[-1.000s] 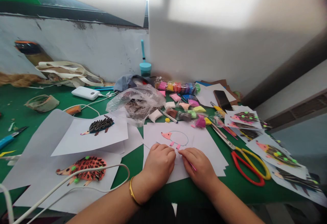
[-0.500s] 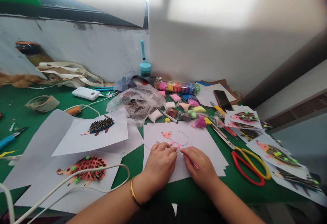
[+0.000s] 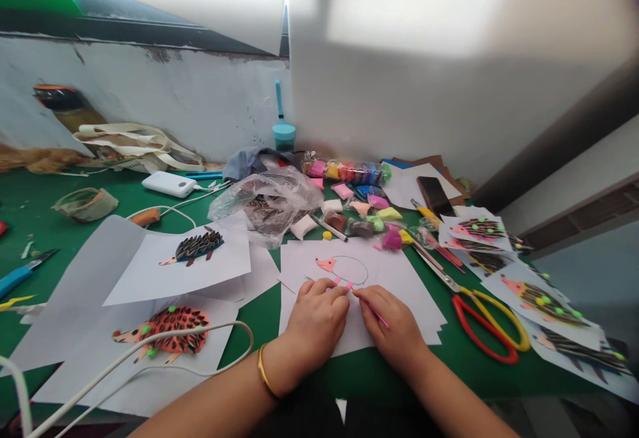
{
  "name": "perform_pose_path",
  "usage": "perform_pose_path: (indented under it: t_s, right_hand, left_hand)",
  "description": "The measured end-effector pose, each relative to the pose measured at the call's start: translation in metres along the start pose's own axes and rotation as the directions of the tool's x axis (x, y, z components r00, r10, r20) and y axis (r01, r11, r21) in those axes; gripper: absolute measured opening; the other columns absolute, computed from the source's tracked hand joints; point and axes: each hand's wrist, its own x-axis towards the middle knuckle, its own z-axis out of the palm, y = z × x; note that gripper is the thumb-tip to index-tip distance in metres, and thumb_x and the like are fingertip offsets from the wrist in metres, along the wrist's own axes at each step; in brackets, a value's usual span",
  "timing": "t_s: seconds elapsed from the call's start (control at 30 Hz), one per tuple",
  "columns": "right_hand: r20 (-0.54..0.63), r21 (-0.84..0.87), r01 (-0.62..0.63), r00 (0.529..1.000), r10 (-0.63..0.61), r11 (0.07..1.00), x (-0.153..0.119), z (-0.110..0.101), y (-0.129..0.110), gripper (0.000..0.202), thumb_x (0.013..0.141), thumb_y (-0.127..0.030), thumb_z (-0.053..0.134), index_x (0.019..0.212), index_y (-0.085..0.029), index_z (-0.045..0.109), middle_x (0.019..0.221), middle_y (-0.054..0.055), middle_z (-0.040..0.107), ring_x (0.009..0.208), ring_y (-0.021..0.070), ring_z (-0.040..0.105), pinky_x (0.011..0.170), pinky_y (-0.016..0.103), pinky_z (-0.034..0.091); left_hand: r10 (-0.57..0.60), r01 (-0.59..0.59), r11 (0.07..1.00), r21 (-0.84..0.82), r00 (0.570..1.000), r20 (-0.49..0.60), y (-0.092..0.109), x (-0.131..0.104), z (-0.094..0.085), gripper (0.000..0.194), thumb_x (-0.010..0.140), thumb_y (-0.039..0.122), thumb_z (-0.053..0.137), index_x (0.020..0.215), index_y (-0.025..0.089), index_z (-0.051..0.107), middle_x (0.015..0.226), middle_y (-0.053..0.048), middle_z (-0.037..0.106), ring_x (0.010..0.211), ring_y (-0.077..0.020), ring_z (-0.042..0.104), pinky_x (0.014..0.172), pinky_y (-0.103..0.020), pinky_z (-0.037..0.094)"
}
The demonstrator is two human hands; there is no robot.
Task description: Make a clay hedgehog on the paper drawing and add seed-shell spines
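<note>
One pink stick [image 3: 382, 319] is being pinched by the right hand [image 3: 394, 325] near the front table edge [image 3: 464, 386]; left hand's [image 3: 317, 323] grip can't be told.

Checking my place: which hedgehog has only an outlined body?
The hedgehog nearest the right hand; its body is an unfilled outline, while the others' bear dark pieces.

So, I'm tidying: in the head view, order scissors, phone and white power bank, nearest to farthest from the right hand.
1. Scissors: to the right of the right hand.
2. Phone: back right.
3. White power bank: back left.
</note>
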Motion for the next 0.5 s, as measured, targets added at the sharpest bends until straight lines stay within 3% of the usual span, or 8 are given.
perform_pose_path:
  t_s: [0.5]
  right_hand:
    - [-0.024, 0.013, 0.003, 1.000, -0.003, 1.000, 0.0010, -0.0009, -0.0011, 0.025, 0.096, -0.016, 0.046, 0.114, -0.023, 0.063, 0.100, 0.007, 0.070, 0.090, 0.0212, 0.068, 0.079, 0.036, 0.058]
  left_hand:
    - [-0.047, 0.048, 0.998, -0.047, 0.999, 0.015, -0.0002, 0.0037, 0.0018, 0.014, 0.094, 0.019, 0.052, 0.096, 0.021, 0.066, 0.117, -0.005, 0.071, 0.113, -0.0250, 0.057, 0.090, -0.046, 0.039]
